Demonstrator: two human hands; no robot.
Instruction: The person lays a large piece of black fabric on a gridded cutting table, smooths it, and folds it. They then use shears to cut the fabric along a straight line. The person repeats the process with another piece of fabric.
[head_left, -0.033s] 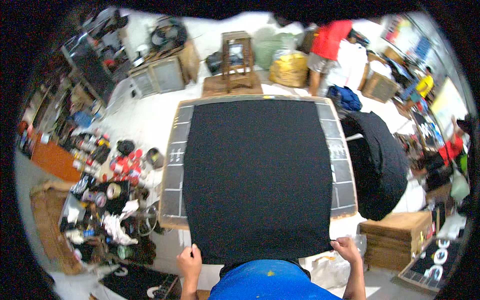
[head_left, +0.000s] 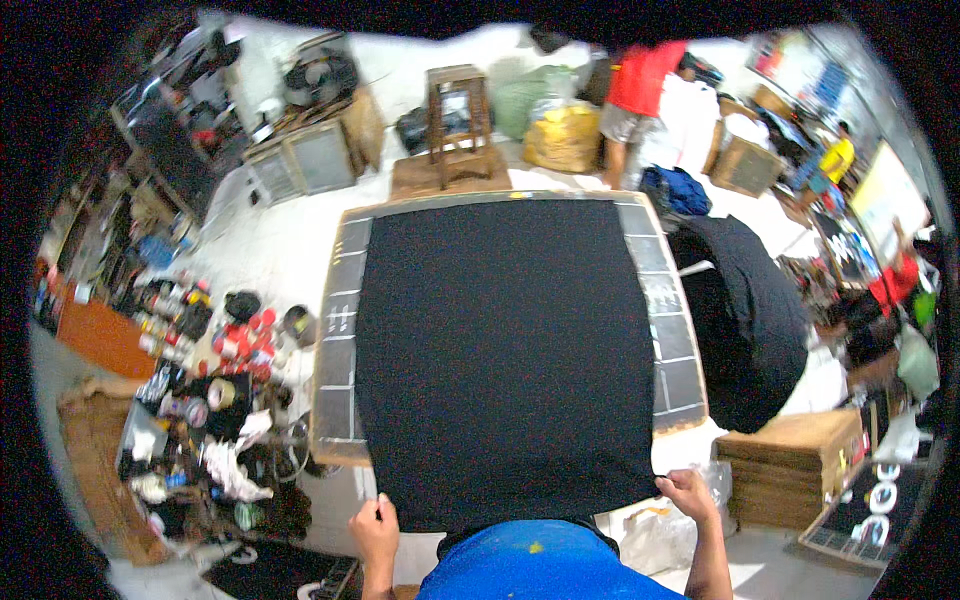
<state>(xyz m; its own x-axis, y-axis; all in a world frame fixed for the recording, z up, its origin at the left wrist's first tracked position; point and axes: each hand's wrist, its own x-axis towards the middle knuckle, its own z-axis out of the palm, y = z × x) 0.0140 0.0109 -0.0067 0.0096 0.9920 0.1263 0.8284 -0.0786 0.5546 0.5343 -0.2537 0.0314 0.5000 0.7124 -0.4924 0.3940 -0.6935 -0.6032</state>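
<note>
A wide piece of black cloth (head_left: 508,350) lies spread over a dark board (head_left: 336,375) marked with pale lines. Its near end hangs past the board's front edge toward my blue shirt. My left hand (head_left: 376,532) is closed at the cloth's near left corner, gripping the edge. At the near right corner, my right hand (head_left: 690,492) pinches the cloth between thumb and fingers. The cloth looks mostly flat, slightly wavy near my body. The board's lined margins show along both sides of it.
To the right, a heap of black cloth (head_left: 750,320) stands beside the board, with a wooden box (head_left: 795,465) nearer me. Bottles and red containers (head_left: 245,340) crowd the left floor. Beyond the board are a wooden stool (head_left: 458,125), a yellow sack (head_left: 562,138) and a person in red (head_left: 645,80).
The whole view has shifted slightly, so the board and surroundings sit a little further left. Both hands keep their hold on the cloth's near corners.
</note>
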